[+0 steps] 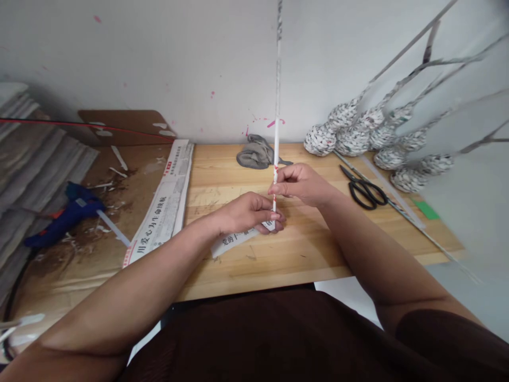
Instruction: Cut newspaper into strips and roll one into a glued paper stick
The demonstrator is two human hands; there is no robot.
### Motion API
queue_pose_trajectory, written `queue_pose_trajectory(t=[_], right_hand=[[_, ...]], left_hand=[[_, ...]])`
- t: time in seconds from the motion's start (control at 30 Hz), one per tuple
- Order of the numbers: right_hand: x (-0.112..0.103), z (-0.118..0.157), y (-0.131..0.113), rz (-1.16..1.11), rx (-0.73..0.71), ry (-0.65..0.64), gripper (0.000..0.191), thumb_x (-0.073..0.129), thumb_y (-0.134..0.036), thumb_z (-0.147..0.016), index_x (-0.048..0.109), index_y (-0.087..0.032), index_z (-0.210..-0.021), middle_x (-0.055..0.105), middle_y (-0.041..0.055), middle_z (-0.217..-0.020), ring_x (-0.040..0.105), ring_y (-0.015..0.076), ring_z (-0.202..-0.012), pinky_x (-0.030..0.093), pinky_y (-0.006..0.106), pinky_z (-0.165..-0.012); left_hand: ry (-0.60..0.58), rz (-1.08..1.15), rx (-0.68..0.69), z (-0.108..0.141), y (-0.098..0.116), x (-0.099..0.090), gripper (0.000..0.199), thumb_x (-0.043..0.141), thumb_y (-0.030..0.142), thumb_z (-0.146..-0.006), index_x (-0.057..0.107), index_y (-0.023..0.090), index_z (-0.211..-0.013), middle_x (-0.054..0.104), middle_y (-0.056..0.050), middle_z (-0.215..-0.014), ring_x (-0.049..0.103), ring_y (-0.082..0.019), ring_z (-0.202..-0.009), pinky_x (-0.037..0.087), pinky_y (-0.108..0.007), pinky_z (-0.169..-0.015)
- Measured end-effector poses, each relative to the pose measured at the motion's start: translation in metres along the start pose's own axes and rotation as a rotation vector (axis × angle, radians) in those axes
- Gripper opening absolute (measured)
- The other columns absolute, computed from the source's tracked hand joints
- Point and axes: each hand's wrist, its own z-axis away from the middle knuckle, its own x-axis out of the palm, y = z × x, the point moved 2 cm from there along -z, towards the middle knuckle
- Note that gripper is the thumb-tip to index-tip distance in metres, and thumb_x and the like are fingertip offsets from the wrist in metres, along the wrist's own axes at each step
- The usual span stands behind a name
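A long thin tube of rolled newspaper stands upright in front of me, its top running out of view. My right hand pinches it between thumb and fingers, a little above the other hand. Lower down, my left hand grips the tube's bottom end, where a printed newspaper strip is joined to it. That strip's loose end slants down to the left under my left hand. The fingers hide part of the join.
Folded newspaper strips lie left, beside a blue glue gun and stacked newspapers. A grey cloth sits at the back. To the right are black-handled scissors and several woven paper gourds with long stems.
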Motion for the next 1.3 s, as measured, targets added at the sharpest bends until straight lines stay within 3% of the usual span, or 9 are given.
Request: queue_pose_trajectory(t=[0.07,0.23,0.37,0.57,0.73,0.9,1.0,1.13,1.3], right_hand=[[0.0004,0.0,-0.0004,-0.009,-0.007,-0.001,0.031,0.084,-0.04,-0.068,0.066,-0.014,-0.067,0.053,-0.0044,-0.058,0.04,0.0069,-0.053,0.03,0.023,-0.049],[0.0013,0.0016,0.0003,0.066,0.031,-0.213,0.027,0.074,-0.041,-0.08,0.073,-0.014,-0.08,0.065,0.0009,-0.074,0.049,0.0099,-0.063,0.038,0.024,-0.057],[-0.0017,0.0004,0.0038,-0.029,0.026,-0.048,0.031,0.085,-0.038,-0.065,0.065,-0.015,-0.063,0.059,-0.0024,-0.064,0.047,0.0091,-0.059,0.038,0.024,-0.056],[-0.0016,0.0009,0.0043,0.036,0.059,-0.157,0.03,0.075,-0.044,-0.079,0.073,-0.014,-0.079,0.063,0.0011,-0.068,0.048,0.0096,-0.06,0.037,0.023,-0.054],[0.0011,0.0,0.0012,-0.002,0.034,0.045,0.037,0.086,-0.044,-0.063,0.061,-0.017,-0.06,0.053,-0.0042,-0.055,0.043,0.0083,-0.052,0.033,0.023,-0.048],[0.0009,0.0031,-0.0018,-0.021,0.062,-0.133,0.028,0.073,-0.043,-0.081,0.074,-0.018,-0.093,0.062,-0.0016,-0.069,0.049,0.0084,-0.056,0.038,0.023,-0.052],[-0.0003,0.0024,-0.0024,0.05,0.017,-0.143,0.024,0.076,-0.04,-0.079,0.076,-0.017,-0.085,0.065,0.0013,-0.074,0.055,0.0113,-0.067,0.044,0.025,-0.062],[-0.0001,-0.0002,-0.0036,0.068,-0.018,0.024,0.028,0.085,-0.041,-0.065,0.073,-0.017,-0.067,0.063,0.0009,-0.07,0.054,0.0129,-0.068,0.044,0.026,-0.062],[0.0038,0.0008,-0.0047,0.045,0.025,-0.12,0.029,0.079,-0.044,-0.073,0.075,-0.016,-0.077,0.068,0.0034,-0.078,0.055,0.013,-0.069,0.043,0.027,-0.062]], left_hand=[[0.009,0.007,0.007,0.0004,0.0002,-0.0006,0.025,0.064,0.035,-0.089,0.073,0.013,-0.097,0.074,-0.009,-0.095,0.07,-0.018,-0.089,0.059,-0.034,-0.08],[-0.005,-0.021,0.019,-0.0002,-0.0015,-0.0024,0.025,0.064,0.035,-0.089,0.073,0.013,-0.097,0.074,-0.009,-0.096,0.069,-0.018,-0.092,0.058,-0.032,-0.081],[-0.014,-0.025,0.021,-0.0008,-0.0021,-0.0036,0.027,0.065,0.037,-0.088,0.073,0.013,-0.098,0.074,-0.009,-0.098,0.069,-0.018,-0.092,0.058,-0.033,-0.081],[0.003,-0.04,0.038,0.0003,0.0002,-0.0044,0.026,0.063,0.037,-0.09,0.074,0.015,-0.098,0.073,-0.007,-0.094,0.068,-0.017,-0.09,0.058,-0.032,-0.079],[-0.019,-0.009,0.017,0.0005,0.0008,-0.0026,0.024,0.065,0.035,-0.088,0.073,0.014,-0.096,0.073,-0.009,-0.096,0.069,-0.017,-0.09,0.058,-0.032,-0.079],[-0.01,-0.055,0.041,0.0004,0.0005,-0.0044,0.023,0.061,0.034,-0.09,0.072,0.013,-0.095,0.073,-0.009,-0.097,0.069,-0.018,-0.09,0.059,-0.033,-0.078],[-0.025,-0.079,0.032,0.0001,-0.0002,-0.0047,0.023,0.062,0.033,-0.09,0.073,0.014,-0.097,0.073,-0.009,-0.101,0.068,-0.018,-0.094,0.059,-0.033,-0.08],[-0.003,-0.064,0.019,0.0005,0.0002,-0.0056,0.022,0.062,0.033,-0.09,0.073,0.014,-0.095,0.073,-0.008,-0.099,0.068,-0.019,-0.095,0.058,-0.033,-0.081],[-0.033,-0.063,0.041,0.0009,0.0003,-0.0058,0.022,0.062,0.034,-0.09,0.073,0.015,-0.095,0.073,-0.008,-0.101,0.068,-0.019,-0.097,0.058,-0.032,-0.081]])
